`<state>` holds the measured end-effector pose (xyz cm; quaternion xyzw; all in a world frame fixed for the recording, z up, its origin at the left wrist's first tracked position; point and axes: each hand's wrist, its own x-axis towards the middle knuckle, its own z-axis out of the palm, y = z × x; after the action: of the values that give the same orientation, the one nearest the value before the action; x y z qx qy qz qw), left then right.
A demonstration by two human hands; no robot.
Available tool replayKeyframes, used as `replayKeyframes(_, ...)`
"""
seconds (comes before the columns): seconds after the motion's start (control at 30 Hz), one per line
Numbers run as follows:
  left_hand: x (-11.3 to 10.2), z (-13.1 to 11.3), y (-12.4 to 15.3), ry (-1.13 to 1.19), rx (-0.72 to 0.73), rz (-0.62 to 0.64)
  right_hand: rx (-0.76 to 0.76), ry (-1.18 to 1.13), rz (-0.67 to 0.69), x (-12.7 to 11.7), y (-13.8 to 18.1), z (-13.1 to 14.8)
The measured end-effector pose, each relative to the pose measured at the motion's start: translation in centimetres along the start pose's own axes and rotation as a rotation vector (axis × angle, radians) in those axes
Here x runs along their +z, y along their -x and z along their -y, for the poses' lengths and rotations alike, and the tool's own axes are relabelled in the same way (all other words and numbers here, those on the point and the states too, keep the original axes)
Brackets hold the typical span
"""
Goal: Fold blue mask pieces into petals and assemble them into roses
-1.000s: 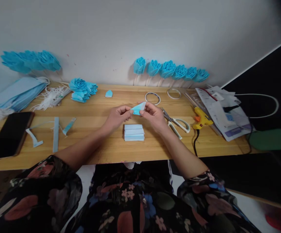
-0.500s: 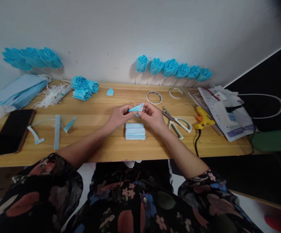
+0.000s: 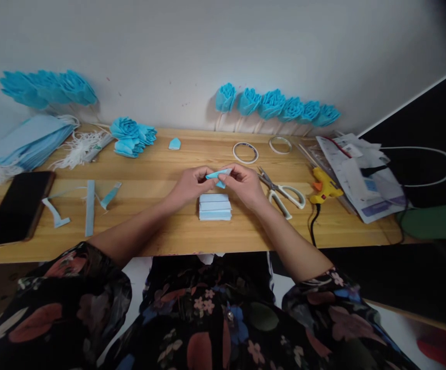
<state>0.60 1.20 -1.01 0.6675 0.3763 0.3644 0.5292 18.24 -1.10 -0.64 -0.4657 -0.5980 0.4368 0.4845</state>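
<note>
Over the middle of the wooden table (image 3: 176,236), my left hand (image 3: 190,185) and my right hand (image 3: 244,184) pinch a small folded light-blue piece (image 3: 218,176) between their fingertips, one on each end. Just below the hands lies a short stack of light-blue rectangles (image 3: 214,206). Both hands are closed on the piece and hover slightly above the stack.
Scissors (image 3: 282,191) and a yellow glue gun (image 3: 323,186) lie to the right, with tape rings (image 3: 245,152) behind. Blue paper roses (image 3: 274,105) lean on the wall; more flowers (image 3: 130,134) lie left. A phone (image 3: 16,205), blue strips (image 3: 89,205), and papers (image 3: 361,172) flank the area.
The folded blue piece has been pressed flatter and lower between my fingertips, closer to the stack. The hands have barely shifted otherwise.
</note>
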Motion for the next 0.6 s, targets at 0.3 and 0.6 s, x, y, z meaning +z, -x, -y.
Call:
replayKeyframes(0.3, -0.03, -0.21, 0.07, 0.005, -0.04, 0.003, -0.041, 0.085, -0.056, 0.03, 0.02, -0.05)
replayKeyframes(0.6, -0.01, -0.18, 0.07, 0.083, -0.048, 0.06, -0.345, 0.371, -0.116, -0.21, 0.41, 0.61)
